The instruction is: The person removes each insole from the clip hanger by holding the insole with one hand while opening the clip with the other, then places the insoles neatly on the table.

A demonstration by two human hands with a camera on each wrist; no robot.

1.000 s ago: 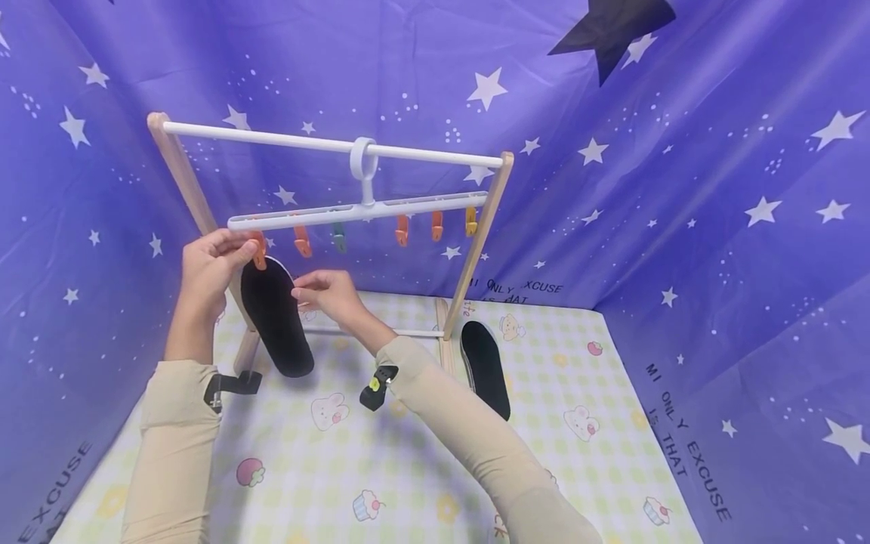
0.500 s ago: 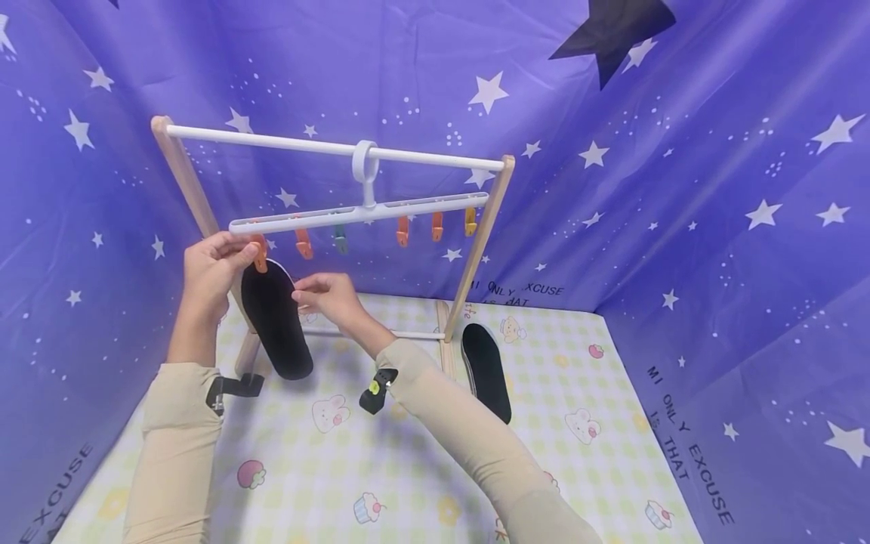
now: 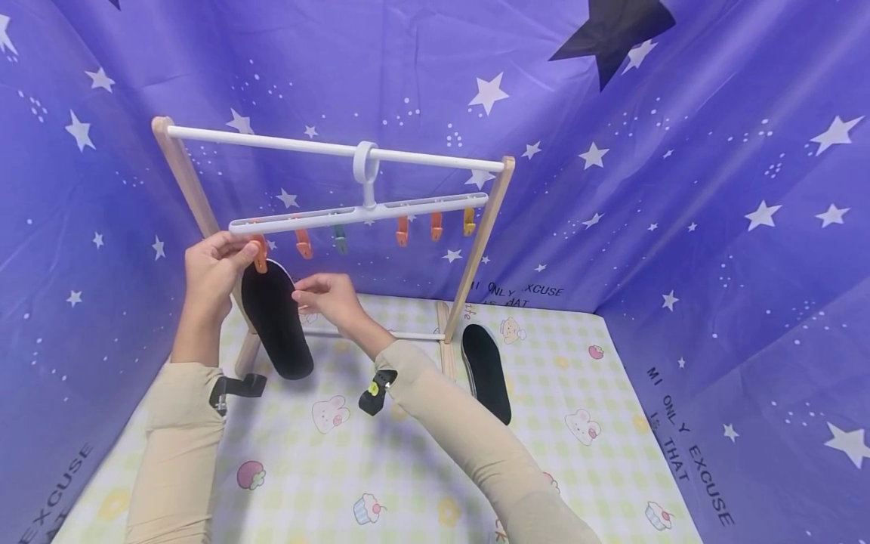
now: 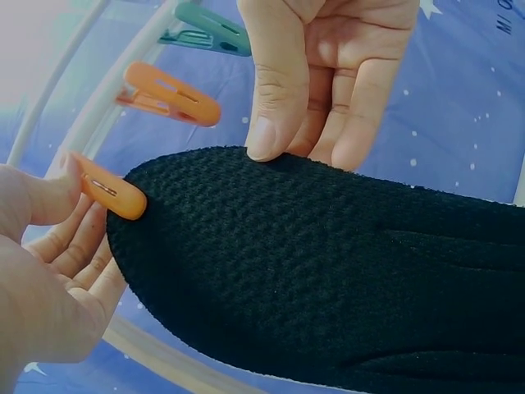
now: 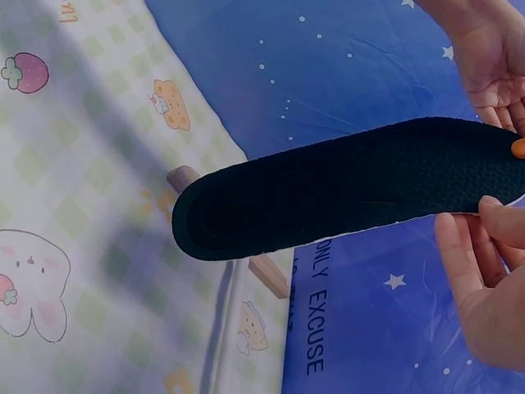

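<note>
A black insole (image 3: 277, 321) hangs below the left end of the white clip hanger (image 3: 299, 221), its toe end up. My left hand (image 3: 212, 268) pinches the leftmost orange clip (image 3: 260, 254) between thumb and fingers. In the left wrist view that clip (image 4: 115, 190) overlaps the insole's rounded end. My right hand (image 3: 331, 298) pinches the insole's right edge, thumb on its dark face, as the right wrist view of the insole (image 5: 344, 193) also shows. A second black insole (image 3: 486, 374) lies on the tablecloth at the right.
The hanger's ring hooks over the white rail (image 3: 272, 139) of a wooden stand (image 3: 479, 249). More clips hang along the hanger: an orange clip (image 3: 303, 243), a green clip (image 3: 340, 238), further orange ones and a yellow clip (image 3: 470, 221). A starry purple curtain (image 3: 646, 189) surrounds the checked tablecloth (image 3: 544, 483).
Both hands keep their holds on the clip and the insole. The whole scene shifts slightly down in the head view, and little else differs.
</note>
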